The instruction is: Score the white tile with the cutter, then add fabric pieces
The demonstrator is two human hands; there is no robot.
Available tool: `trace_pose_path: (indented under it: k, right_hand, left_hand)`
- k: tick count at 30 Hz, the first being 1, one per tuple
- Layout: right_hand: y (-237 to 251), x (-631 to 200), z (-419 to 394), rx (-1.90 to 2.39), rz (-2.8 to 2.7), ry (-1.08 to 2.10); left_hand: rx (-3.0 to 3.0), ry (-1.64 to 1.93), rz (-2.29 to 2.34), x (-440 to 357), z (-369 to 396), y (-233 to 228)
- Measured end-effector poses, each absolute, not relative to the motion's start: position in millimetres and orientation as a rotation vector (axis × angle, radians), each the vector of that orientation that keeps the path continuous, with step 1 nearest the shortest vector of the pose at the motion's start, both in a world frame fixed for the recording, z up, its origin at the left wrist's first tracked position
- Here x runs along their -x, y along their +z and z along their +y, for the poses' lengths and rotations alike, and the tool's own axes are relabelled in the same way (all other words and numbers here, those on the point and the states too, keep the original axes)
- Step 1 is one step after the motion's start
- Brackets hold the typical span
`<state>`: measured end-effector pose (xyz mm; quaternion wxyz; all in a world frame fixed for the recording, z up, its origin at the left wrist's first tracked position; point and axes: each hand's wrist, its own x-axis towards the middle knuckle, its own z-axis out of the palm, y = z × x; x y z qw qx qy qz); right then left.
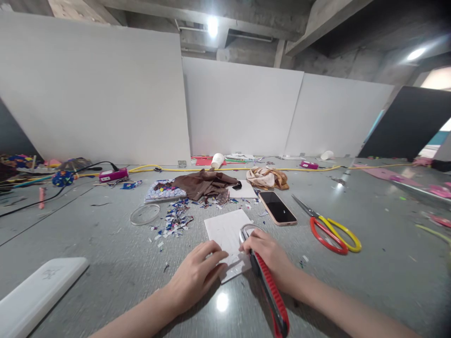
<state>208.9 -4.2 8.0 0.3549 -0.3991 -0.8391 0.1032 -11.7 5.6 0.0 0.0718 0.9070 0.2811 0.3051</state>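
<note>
Two hands are at work: the left hand (196,277) at 7 o'clock, the right hand (268,253) at 5 o'clock. There is one white sheet (225,230), one red knife (271,293), one phone (277,207), one pair of scissors (329,227) at 3 o'clock, two cloths (204,184) (266,177), and two paper cups (217,161) (326,155) at 12 o'clock.

We see a white sheet (227,232) on the grey table (105,263), and a cutter (271,293) with a red ribbed grip on black. The scissors (331,230) have one red handle and one yellow. A black-screened phone (277,208) has a pinkish edge. The crumpled cloth (204,184) is brown; another cloth (266,177) is tan and cream. Small scraps (174,219) are blue, white and purple. A yellow cable (246,169) crosses the back, near a magenta device (113,175).
</note>
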Motion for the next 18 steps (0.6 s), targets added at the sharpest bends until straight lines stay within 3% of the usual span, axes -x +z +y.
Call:
trace_pose_path:
  k: [5, 10, 18]
  right_hand:
    - [4.5, -215.2, 6.6, 1.211, -1.920, 0.387]
    - [-0.2, -216.7, 16.4, 1.239, -1.831, 0.429]
    - [-0.6, -211.0, 16.0, 1.201, -1.950, 0.518]
  left_hand:
    - [-2.598, 0.889, 1.151, 10.4, 9.8, -3.6]
    - [-2.651, 0.533, 1.098, 5.5, 11.4, -1.7]
    - [-2.590, 0.398, 1.172, 3.1, 8.3, 1.7]
